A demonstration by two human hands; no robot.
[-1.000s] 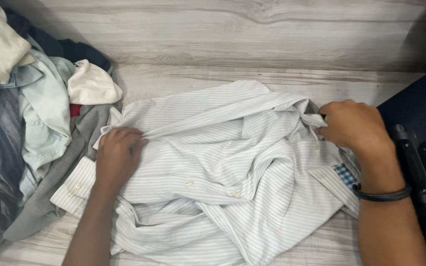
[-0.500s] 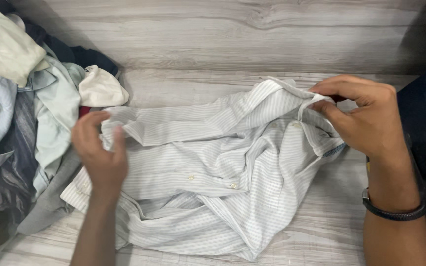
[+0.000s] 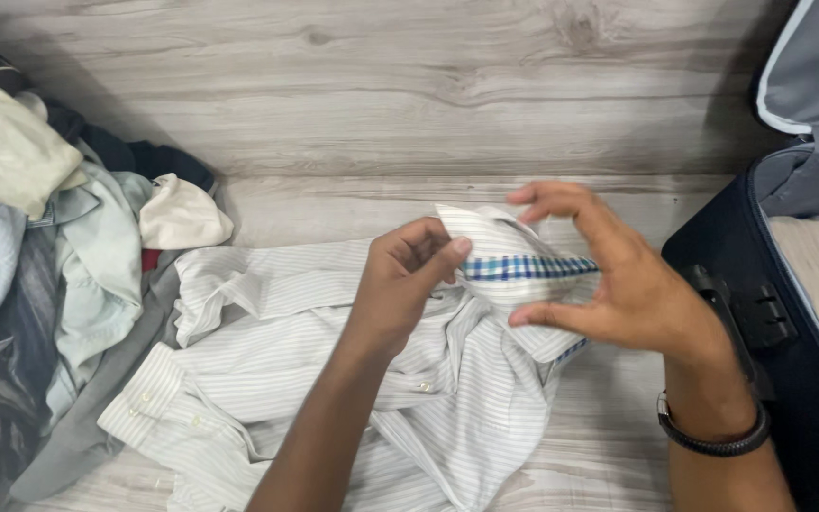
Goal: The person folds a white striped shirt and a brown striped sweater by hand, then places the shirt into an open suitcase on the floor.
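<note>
We pinch the collar point(image 3: 514, 261) of the striped shirt point(image 3: 334, 370) between both hands. Our left hand point(image 3: 400, 284) closes its thumb and fingers on the collar's near edge, the thumb pressed flat on the cloth. Our right hand point(image 3: 609, 284) curls around the other end, thumb below and fingers arched above, gripping the fold lightly. The collar stands lifted off the surface, stiff and creased, and shows a band of blue-and-white check lining along its inner side.

The rest of the shirt lies crumpled on the pale wood-grain floor point(image 3: 381, 104) below our hands. It is thin white cotton with fine grey stripes, rumpled into soft ridges, with small pale buttons along the front strip. One cuff point(image 3: 149, 398) lies flat at the lower left, with buttons on it.

A dark braided band point(image 3: 713, 438) circles our right wrist.

To the left sits a heap of clothes point(image 3: 59, 265): a pale green shirt, a cream piece bunched into a rounded lump, a grey garment spread flat beneath the striped shirt's edge, and darker cloth behind. The heap touches the striped shirt at its left side.

To the right stands an open suitcase point(image 3: 789, 360), dark navy fabric with a black plastic handle fitting, a grey lining on the raised lid, and a beige ribbed cloth lying inside.
</note>
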